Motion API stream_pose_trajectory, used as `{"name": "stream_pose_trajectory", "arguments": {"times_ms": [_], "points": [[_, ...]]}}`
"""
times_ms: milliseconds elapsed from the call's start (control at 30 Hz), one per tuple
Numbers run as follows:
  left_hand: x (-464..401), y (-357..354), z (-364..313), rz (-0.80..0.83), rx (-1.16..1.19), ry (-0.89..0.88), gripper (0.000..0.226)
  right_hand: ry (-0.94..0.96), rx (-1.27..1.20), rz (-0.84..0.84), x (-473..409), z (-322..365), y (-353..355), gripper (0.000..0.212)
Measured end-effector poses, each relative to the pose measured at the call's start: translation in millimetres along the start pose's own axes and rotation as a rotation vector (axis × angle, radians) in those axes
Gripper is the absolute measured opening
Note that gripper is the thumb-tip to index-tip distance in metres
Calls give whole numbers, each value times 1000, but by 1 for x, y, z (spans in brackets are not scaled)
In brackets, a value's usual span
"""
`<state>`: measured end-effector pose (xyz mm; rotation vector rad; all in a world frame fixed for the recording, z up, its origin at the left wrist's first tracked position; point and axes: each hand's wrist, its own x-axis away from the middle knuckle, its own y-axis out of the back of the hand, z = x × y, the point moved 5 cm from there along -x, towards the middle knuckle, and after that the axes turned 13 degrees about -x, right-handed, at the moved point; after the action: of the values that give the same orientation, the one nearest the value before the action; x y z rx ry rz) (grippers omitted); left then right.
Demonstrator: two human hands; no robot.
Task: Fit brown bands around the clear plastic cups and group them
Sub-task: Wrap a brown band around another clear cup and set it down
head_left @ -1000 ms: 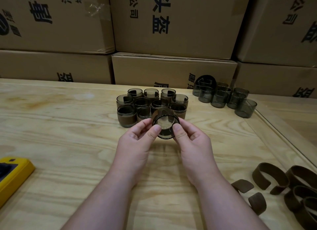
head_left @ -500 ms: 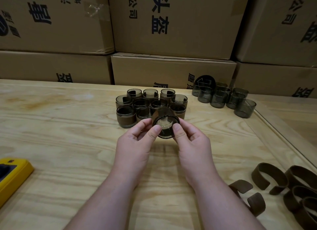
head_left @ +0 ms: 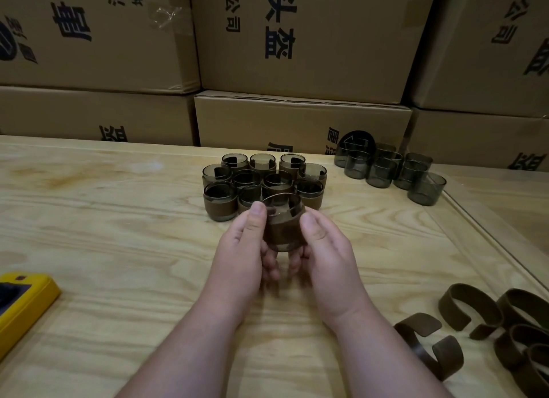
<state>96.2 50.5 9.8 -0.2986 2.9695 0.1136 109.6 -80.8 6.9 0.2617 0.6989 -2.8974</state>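
1. Head view looks down on a pale plywood table (head_left: 118,219) with wavy grain, and both bare hands meet over its middle.
2. Left hand (head_left: 240,255) and right hand (head_left: 326,255) cup a smoky clear plastic cup (head_left: 282,210) between them, rim up; the thumbs press its sides near the rim and the curled fingers support it from beneath.
3. A matte brown band (head_left: 283,232) wraps the cup's lower wall, smooth and snug, leaving a strip of glossy plastic above it.
4. Just behind the hands stands the banded cluster (head_left: 261,180), short round cups packed side by side and touching, each with a brown sleeve.
5. Farther back on the right, near the boxes, sits a group of bare cups (head_left: 386,172), tinted grey and see-through, with no sleeves.
6. At the near right lie loose bands (head_left: 469,308), curled open strips like the letter C, dull and leathery-looking, some overlapping.
7. A yellow hard-plastic object (head_left: 26,302) pokes in at the left edge; I cannot tell what it is.
8. Stacked corrugated cardboard boxes (head_left: 303,41) with black printed characters wall off the back.
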Motion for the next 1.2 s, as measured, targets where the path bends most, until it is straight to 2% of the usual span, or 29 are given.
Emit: {"name": "stream_pose_trajectory", "arguments": {"times_ms": [167,300,400,500,567,700,833,967,1067,1200], "points": [[-1,4,5,-45,-96,47,79,20,4,0,2,2,-1,51],[-2,5,8,-31,-73,38,94,51,46,-31,2,4,-1,50],[-3,1,6,-14,-49,-21,72,80,117,-54,2,4,-1,41],[-2,-2,4,34,10,-21,46,76,261,-76,3,3,1,48],[-1,-3,1,58,35,-10,38,74,286,-65,4,2,0,50],[-1,-4,2,21,74,4,46,101,194,-79,3,6,1,41],[1,-12,2,109,61,-90,58,57,33,-142,1,8,4,47],[1,-10,3,110,122,-81,48,-42,-64,-9,2,6,-3,50],[-1,-8,5,127,225,-11,53,-63,23,103,4,5,-10,39],[-3,-6,7,119,269,-20,59,-83,77,186,7,3,-16,31]]}}
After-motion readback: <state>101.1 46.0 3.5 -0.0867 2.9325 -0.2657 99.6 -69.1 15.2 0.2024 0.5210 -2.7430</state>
